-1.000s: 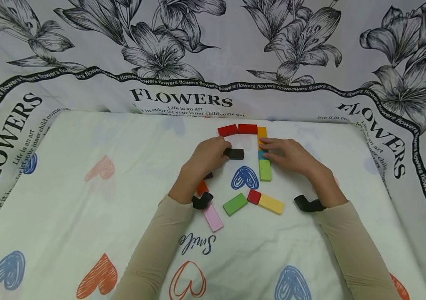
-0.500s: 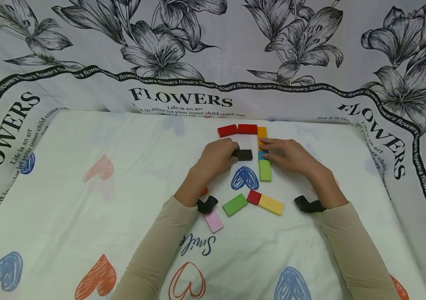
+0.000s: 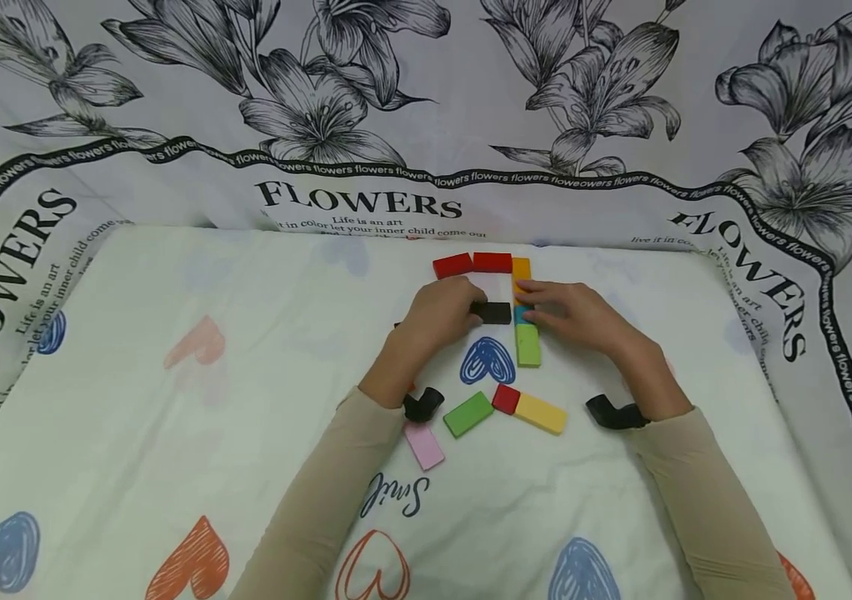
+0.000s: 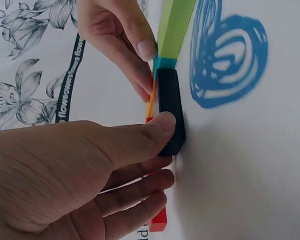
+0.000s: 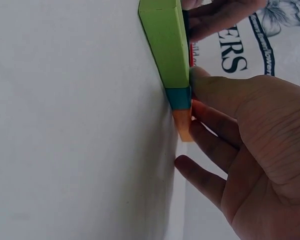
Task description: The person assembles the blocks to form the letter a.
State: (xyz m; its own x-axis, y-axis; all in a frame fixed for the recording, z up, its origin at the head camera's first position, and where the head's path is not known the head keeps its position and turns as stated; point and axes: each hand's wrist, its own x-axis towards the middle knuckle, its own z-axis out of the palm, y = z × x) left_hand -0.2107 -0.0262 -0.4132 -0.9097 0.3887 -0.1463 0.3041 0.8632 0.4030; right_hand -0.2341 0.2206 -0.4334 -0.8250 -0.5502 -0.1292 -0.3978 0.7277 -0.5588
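Note:
My left hand (image 3: pixel 437 312) pinches a black rectangular block (image 3: pixel 493 313) by its left end, the thumb on top in the left wrist view. The block's other end meets or nearly meets a column of blocks. That column holds an orange block (image 3: pixel 521 268), a small blue block (image 3: pixel 522 315) and a light green block (image 3: pixel 527 346). My right hand (image 3: pixel 579 315) rests its thumb and fingertips against the blue and orange blocks from the right, fingers loosely extended. Two red blocks (image 3: pixel 493 262) run left from the column's far end.
Nearer me, a green block (image 3: pixel 468 414), a small red block (image 3: pixel 505 398) and a yellow block (image 3: pixel 541 413) form an angled row. A pink block (image 3: pixel 424 446) lies beside my left wrist; my left arm partly hides other blocks. Heart-printed white cloth (image 3: pixel 283 375) covers the surface.
My left hand has slid the black block rightward, up to the column of blocks. My right hand has stayed at the blue and orange blocks.

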